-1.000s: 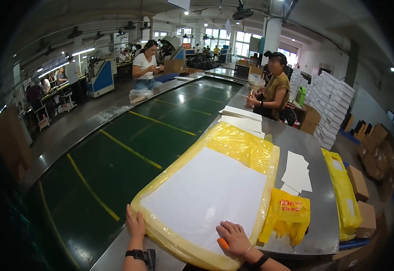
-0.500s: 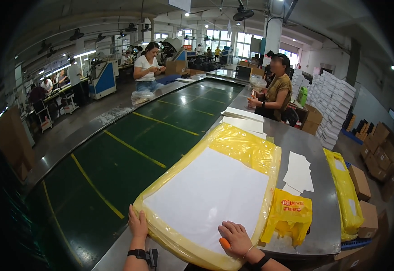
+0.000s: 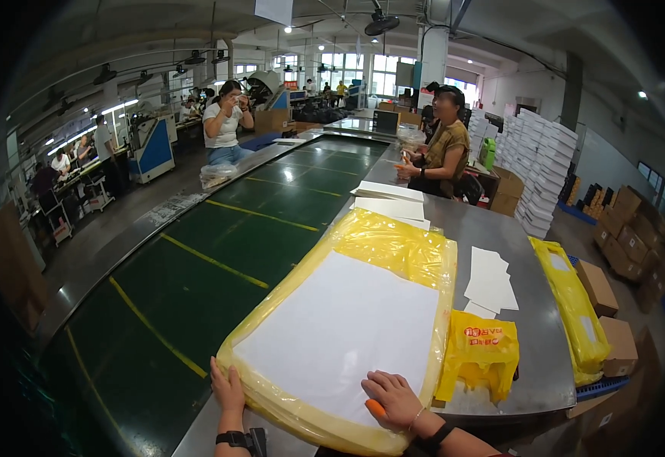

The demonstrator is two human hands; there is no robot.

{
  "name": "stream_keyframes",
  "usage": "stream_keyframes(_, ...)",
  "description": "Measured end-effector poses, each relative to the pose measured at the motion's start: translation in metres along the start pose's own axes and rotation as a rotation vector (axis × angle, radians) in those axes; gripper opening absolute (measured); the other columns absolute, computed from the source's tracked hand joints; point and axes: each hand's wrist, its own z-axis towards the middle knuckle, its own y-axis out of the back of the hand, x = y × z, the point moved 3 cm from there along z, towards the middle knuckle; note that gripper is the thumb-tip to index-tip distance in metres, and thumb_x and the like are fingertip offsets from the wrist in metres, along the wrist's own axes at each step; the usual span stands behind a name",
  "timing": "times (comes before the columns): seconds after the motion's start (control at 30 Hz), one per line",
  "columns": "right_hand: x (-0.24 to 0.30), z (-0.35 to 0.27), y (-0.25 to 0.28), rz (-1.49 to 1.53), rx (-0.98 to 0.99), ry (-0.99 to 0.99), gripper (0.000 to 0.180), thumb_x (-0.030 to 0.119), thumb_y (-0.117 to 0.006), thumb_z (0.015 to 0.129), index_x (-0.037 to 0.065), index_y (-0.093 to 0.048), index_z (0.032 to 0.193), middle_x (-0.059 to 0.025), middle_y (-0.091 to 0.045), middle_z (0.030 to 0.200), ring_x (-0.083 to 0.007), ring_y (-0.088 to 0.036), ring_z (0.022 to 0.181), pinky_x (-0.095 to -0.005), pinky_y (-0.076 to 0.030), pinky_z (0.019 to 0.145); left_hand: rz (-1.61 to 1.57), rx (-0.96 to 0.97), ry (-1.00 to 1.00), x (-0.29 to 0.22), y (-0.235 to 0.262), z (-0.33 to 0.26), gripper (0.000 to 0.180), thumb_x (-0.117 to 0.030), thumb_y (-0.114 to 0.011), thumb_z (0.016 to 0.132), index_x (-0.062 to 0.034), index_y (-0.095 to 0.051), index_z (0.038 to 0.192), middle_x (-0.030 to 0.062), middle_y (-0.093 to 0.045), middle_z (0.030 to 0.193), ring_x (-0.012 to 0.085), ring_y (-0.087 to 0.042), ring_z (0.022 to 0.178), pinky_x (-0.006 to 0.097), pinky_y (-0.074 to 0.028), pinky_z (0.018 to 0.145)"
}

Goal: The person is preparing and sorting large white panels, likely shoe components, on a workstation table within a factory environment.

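Observation:
A large yellow plastic bag or wrap point(image 3: 389, 232) lies across the near end of the table, with a white sheet or stack of sheets point(image 3: 340, 320) on or inside it. My left hand point(image 3: 228, 387) rests against its near left edge, fingers stretched up along the side. On the near right part of the white sheet lies my right hand point(image 3: 395, 397), palm down with fingers loosely extended. An orange piece point(image 3: 376, 408) shows at its thumb; whether it is a thumb cover or a held thing, I cannot tell. Both wrists wear black bands.
A green conveyor belt point(image 3: 195, 282) with yellow lines runs along the left. Cream sheets point(image 3: 491, 280) and a yellow plastic bag point(image 3: 479, 346) lie on the metal table. A long yellow package point(image 3: 572, 308) and cartons point(image 3: 618, 346) stand at the right. Co-workers point(image 3: 225, 126) point(image 3: 443, 145) are farther back.
The view has shifted slightly right, with both hands in about the same places on the yellow wrap. The far-left co-worker has raised their hands toward the head.

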Motion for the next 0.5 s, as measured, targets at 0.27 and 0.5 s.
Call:
stream_keyframes(0.27, -0.002, -0.001, -0.003, -0.010, -0.011, 0.014, 0.045, 0.029, -0.050, 0.089, 0.006, -0.048, 0.128, -0.0166, -0.046, 0.132, -0.0318, -0.040, 0.126, -0.0415, -0.029, 0.105, -0.017, -0.007, -0.018, 0.004, 0.000, 0.000, 0.061, -0.033, -0.048, 0.092, -0.0033, -0.028, 0.141, 0.0268, -0.043, 0.132, 0.0431, -0.045, 0.116, 0.047, -0.035, 0.099)
stream_keyframes(0.5, -0.002, -0.001, -0.003, -0.015, -0.008, 0.014, 0.045, 0.029, -0.049, 0.090, 0.006, -0.048, 0.128, -0.0163, -0.046, 0.132, -0.0316, -0.040, 0.126, -0.0414, -0.029, 0.105, -0.021, -0.015, -0.054, 0.001, 0.001, 0.000, 0.061, -0.033, -0.048, 0.092, -0.0016, -0.029, 0.140, 0.0285, -0.045, 0.130, 0.0438, -0.046, 0.115, 0.047, -0.036, 0.097)
